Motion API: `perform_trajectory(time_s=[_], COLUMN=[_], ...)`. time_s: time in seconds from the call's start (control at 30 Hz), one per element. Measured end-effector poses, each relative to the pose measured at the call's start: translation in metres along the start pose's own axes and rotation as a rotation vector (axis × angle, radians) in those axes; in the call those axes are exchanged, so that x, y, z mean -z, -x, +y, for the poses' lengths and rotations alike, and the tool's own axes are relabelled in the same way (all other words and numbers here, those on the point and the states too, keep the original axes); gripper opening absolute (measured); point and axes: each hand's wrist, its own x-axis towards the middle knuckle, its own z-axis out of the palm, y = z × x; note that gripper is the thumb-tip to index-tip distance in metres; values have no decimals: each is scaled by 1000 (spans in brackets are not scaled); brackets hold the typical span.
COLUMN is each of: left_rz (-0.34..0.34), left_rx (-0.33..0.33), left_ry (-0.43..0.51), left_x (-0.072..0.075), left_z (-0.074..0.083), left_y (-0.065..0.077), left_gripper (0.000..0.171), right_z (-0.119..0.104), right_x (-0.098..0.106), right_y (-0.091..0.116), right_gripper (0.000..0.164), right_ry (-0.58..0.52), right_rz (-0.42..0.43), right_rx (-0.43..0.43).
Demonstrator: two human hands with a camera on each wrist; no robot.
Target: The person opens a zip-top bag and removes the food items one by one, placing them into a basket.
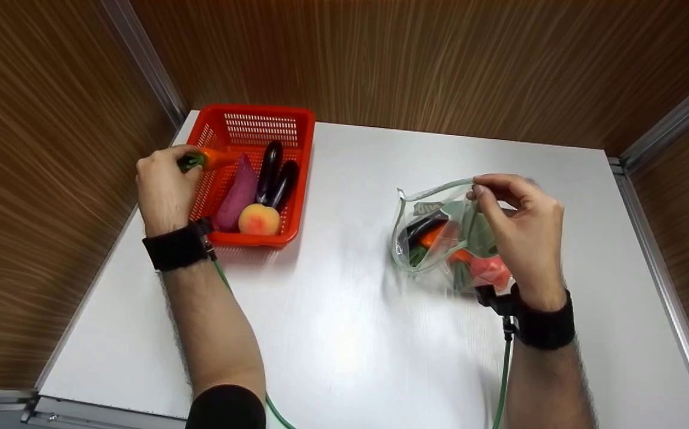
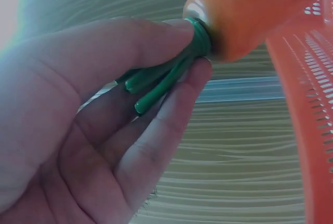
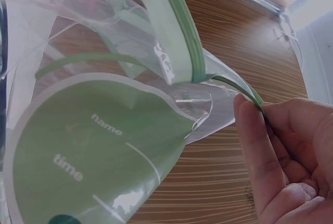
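By its green stem, a carrot (image 1: 218, 158) is pinched between the thumb and fingers of my left hand (image 1: 167, 183). Its orange tip points right, over the left side of the red basket (image 1: 292, 233); the left wrist view shows the carrot (image 2: 234, 18) close up. My right hand (image 1: 526, 223) pinches the green rim of a clear zip bag (image 1: 434, 262), whose mouth gapes toward the left. Inside the bag are a dark eggplant (image 1: 425, 228), orange and green pieces, and a pinkish-red item (image 1: 490, 271). In the right wrist view, the bag's green label (image 3: 93, 146) reads "name" and "time".
Within the basket lie a purple sweet potato (image 1: 238, 193), two dark eggplants (image 1: 269, 167) and a peach (image 1: 259, 220). Basket and bag stand apart on a white table (image 1: 344, 333). Wood-grain panels (image 1: 380, 59) enclose the back and sides. Green cables run from both wrist straps.
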Motion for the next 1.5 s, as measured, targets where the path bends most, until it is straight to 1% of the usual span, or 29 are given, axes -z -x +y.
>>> perform_trajectory(time_s=[0.1, 0.3, 0.4, 0.57, 0.67, 0.83, 1.03, 1.13, 1.3, 1.4, 1.5], left_rz=[-21, -120, -143, -165, -176, -175, -162, -168, -189, -204, -222], left_rx=[17, 51, 57, 50, 23, -72, -177, -225, -282, -342, -417], left_ry=[-3, 7, 13, 17, 20, 37, 77, 85, 86, 93, 101], left_x=[-3, -12, -13, -13, -13, -15, -19, -22, -26, -30, -36], left_z=[-5, -13, -16, -14, -9, 7, 37, 52, 76, 89, 102], left_y=[-3, -9, -10, -9, -8, -3, 7, 14, 30, 38, 45], left_gripper=[37, 40, 40, 48, 50, 50, 48, 49, 52, 52, 52], right_z=[1, 1, 1, 1, 1, 2, 2, 2, 2, 2, 1], right_x=[0, -1, -1, -1, -1, -1, -1, -1, -1, -1, -1], right_y=[0, -1, 0, -1, -1, -1, 0, 0, 1, 1, 1], right_gripper=[14, 14, 14, 14, 14, 14, 14, 14, 14, 14, 14], right_ry=[0, -3, -2, -7, -10, -8, -6, -4, 2, 4, 2], right_rz=[4, 6, 5, 6, 6, 6, 6, 5, 5, 3, 2], right_rx=[8, 18, 16, 15, 18, 22, 24, 25, 24, 25, 26])
